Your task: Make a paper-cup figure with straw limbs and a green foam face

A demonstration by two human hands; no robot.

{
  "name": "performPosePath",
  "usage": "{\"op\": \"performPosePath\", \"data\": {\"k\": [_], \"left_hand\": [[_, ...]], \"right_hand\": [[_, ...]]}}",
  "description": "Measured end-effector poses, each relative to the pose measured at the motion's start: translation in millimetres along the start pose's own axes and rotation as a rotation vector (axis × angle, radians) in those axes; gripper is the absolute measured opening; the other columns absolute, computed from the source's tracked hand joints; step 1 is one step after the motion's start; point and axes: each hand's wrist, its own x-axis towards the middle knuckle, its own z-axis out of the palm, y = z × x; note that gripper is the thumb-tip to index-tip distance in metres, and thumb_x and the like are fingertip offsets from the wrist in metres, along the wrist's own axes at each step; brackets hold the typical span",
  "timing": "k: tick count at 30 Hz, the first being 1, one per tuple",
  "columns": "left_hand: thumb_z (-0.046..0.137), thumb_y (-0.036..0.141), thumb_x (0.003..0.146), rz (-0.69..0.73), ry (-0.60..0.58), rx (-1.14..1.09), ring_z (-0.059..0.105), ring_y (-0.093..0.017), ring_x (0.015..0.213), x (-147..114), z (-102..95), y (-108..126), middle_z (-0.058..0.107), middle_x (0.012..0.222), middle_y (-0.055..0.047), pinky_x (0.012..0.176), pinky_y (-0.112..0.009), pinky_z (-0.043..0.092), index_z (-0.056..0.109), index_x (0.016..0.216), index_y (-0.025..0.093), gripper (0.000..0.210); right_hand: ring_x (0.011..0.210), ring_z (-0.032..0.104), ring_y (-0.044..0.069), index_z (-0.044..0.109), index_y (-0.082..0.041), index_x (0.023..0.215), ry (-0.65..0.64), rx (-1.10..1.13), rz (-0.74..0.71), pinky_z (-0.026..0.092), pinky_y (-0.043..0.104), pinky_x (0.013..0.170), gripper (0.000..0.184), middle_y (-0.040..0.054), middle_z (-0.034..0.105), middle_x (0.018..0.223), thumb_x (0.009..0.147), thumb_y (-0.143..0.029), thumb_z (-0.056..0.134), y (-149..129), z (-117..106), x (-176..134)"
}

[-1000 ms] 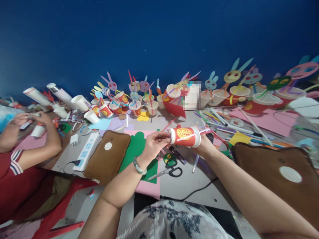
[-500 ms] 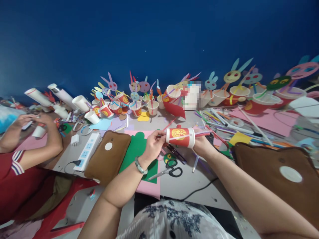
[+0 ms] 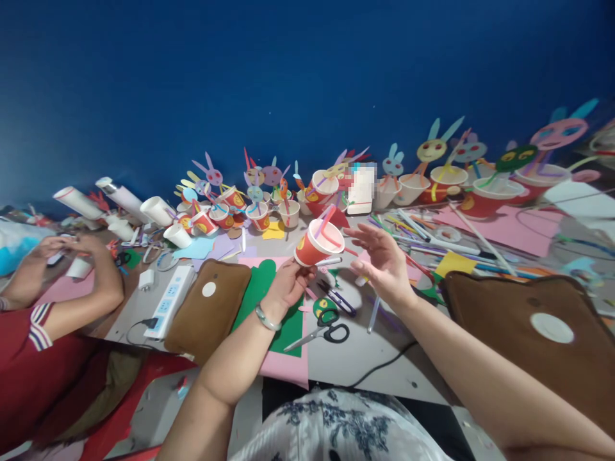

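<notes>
A red paper cup (image 3: 307,248) with a white rim is held from below by my left hand (image 3: 289,282), its mouth tilted toward the right. Red bent straws (image 3: 327,221) stick up and out of the cup. Just right of the rim, my right hand (image 3: 383,261) hangs with fingers spread and nothing in it. Below the hands lie black-handled scissors (image 3: 331,328), with a green paper face (image 3: 324,310) just above them. A green paper sheet (image 3: 254,288) is partly covered by my left wrist.
Brown cushions (image 3: 206,307) lie on both sides. Finished-looking cup figures with paper rabbit heads (image 3: 431,148) line the wall. Straws and pens (image 3: 423,234) are scattered at right. A power strip (image 3: 169,304) sits at left, beside another person's arms (image 3: 89,294).
The cup has turned from lying sideways to tilted nearly upright, its mouth now showing. My right hand has come off the cup and opened; my left hand keeps hold.
</notes>
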Motion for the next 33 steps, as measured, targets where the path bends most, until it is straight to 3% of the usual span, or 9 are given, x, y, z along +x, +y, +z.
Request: {"op": "performPosePath", "data": {"k": [4,10,15,19,22,25,28,30,33], "left_hand": [[0.076,0.04,0.068,-0.004,-0.087,-0.002,0.055,-0.014,0.067,-6,4.8,-3,0.059,0.071,-0.002,0.065,-0.029,0.045,0.059,0.076,0.019,0.028],[0.079,0.037,0.069,-0.056,-0.135,-0.015,0.06,-0.015,0.069,-10,7.7,-7,0.064,0.072,-0.004,0.067,-0.029,0.05,0.066,0.079,0.017,0.026],[0.082,0.039,0.066,-0.049,-0.141,-0.008,0.063,-0.016,0.068,-9,7.5,-10,0.068,0.073,-0.005,0.068,-0.03,0.052,0.069,0.08,0.017,0.029],[0.083,0.043,0.068,-0.06,-0.171,0.04,0.064,-0.016,0.066,-12,10.7,-10,0.069,0.072,-0.004,0.068,-0.031,0.054,0.07,0.084,0.017,0.033],[0.085,0.044,0.066,-0.093,-0.208,0.041,0.065,-0.015,0.063,-15,12.9,-9,0.069,0.07,-0.004,0.066,-0.03,0.055,0.07,0.09,0.015,0.041],[0.089,0.04,0.061,-0.096,-0.218,0.031,0.067,-0.015,0.067,-13,10.3,-5,0.072,0.077,-0.004,0.07,-0.029,0.056,0.07,0.091,0.013,0.044],[0.091,0.036,0.058,-0.073,-0.195,0.032,0.068,-0.015,0.073,-6,0.7,3,0.072,0.083,-0.004,0.074,-0.028,0.055,0.068,0.09,0.014,0.045],[0.089,0.038,0.061,-0.021,-0.105,0.011,0.067,-0.013,0.071,0,-7.0,11,0.07,0.08,-0.003,0.075,-0.028,0.054,0.066,0.092,0.015,0.045],[0.084,0.05,0.068,0.103,-0.05,-0.03,0.068,-0.013,0.079,1,-14.0,21,0.07,0.092,-0.004,0.081,-0.028,0.053,0.064,0.104,0.017,0.053]], "right_hand": [[0.129,0.058,0.03,0.051,-0.027,0.138,-0.102,0.0,0.056,0.047,0.047,0.109,0.087,0.0129,0.059,0.141,0.063,-0.053,0.089,4,7,-4],[0.132,0.056,0.03,0.059,-0.024,0.133,-0.106,0.015,0.08,0.044,0.045,0.113,0.067,0.0121,0.061,0.14,0.078,-0.056,0.077,1,14,-11],[0.134,0.054,0.032,0.062,-0.025,0.132,-0.135,0.082,0.086,0.044,0.046,0.113,0.074,0.0108,0.061,0.142,0.068,-0.055,0.085,3,14,-9],[0.126,0.06,0.032,0.062,-0.024,0.132,-0.141,0.133,0.177,0.05,0.045,0.107,0.08,0.0122,0.068,0.131,0.063,-0.054,0.088,5,17,-8],[0.121,0.064,0.031,0.065,-0.022,0.127,-0.13,0.129,0.209,0.052,0.045,0.102,0.075,0.0115,0.073,0.119,0.064,-0.054,0.087,3,17,-7],[0.12,0.064,0.032,0.069,-0.021,0.119,-0.128,0.125,0.195,0.053,0.045,0.101,0.068,0.0115,0.073,0.119,0.062,-0.053,0.088,0,13,-5],[0.117,0.065,0.032,0.07,-0.022,0.114,-0.102,0.1,0.188,0.051,0.046,0.103,0.063,0.0106,0.072,0.122,0.062,-0.052,0.089,-1,8,-1],[0.118,0.064,0.033,0.071,-0.023,0.113,-0.099,0.061,0.19,0.051,0.047,0.103,0.062,0.0101,0.071,0.124,0.062,-0.053,0.088,0,5,1],[0.118,0.064,0.034,0.071,-0.022,0.113,-0.143,-0.024,0.168,0.051,0.048,0.104,0.062,0.0107,0.072,0.124,0.061,-0.053,0.088,0,2,3]]}}
